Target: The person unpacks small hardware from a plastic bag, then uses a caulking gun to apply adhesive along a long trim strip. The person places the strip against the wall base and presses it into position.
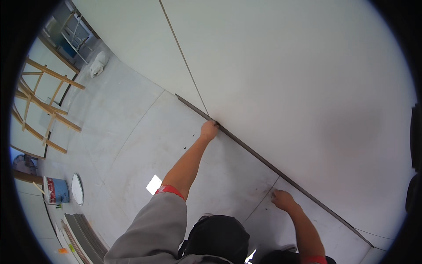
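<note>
A long, narrow dark grey skirting strip (274, 169) runs along the foot of the pale wall (285, 88). Its far left end stands a little off the wall. My left hand (210, 130), arm stretched forward, is closed on the strip's top edge, close to where a thin vertical wall seam meets it. Lower and to the right, my right hand (285, 200) hovers over the floor tiles near the strip, apart from it. Its fingers are curled together, and anything between them is too small to make out.
Wooden trestles (48, 105) stand at the left by a white sack (99, 64). A blue and red paint bucket (56, 190) sits beside a round white lid (77, 189). Stacked grey strips (85, 231) lie at lower left. Small dark bits dot the tiled floor (136, 127).
</note>
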{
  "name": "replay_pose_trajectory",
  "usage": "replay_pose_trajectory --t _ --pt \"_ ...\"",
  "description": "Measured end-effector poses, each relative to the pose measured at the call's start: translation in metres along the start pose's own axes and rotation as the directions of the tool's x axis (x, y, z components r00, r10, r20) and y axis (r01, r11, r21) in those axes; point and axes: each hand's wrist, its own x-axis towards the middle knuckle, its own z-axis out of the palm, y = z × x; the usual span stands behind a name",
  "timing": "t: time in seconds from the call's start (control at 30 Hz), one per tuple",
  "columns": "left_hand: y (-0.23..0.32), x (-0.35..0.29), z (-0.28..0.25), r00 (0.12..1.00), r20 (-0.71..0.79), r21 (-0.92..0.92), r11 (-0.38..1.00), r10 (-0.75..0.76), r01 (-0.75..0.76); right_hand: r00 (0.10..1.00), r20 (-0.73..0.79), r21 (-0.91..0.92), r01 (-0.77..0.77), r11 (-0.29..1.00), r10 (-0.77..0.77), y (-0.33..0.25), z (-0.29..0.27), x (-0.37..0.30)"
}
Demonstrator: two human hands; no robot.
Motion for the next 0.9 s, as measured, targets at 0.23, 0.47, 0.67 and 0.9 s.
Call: replay_pose_trajectory --t 0.23,0.47,0.67,0.9 --pt "0.033 -0.025 0.011 0.861 -0.171 -0.739 0.641 -0.479 0.210 0.990 0.138 -0.083 0.044 0.996 -0.032 0.039 -0.066 -0.094" --pt "0.045 -0.009 -0.004 0.791 -0.334 -0.670 0.719 -0.513 0.183 0.985 0.013 0.083 -0.174 0.981 0.173 0.102 -0.081 -0.198" --pt "0.028 -0.005 0.008 0.800 -0.429 -0.447 0.868 -0.420 0.216 0.917 0.062 0.129 -0.398 0.908 0.394 0.126 -0.064 -0.253" --pt "0.033 -0.005 0.010 0.799 -0.395 -0.557 0.810 -0.453 0.183 0.928 -0.036 0.250 -0.351 0.902 0.371 0.119 -0.063 -0.233"
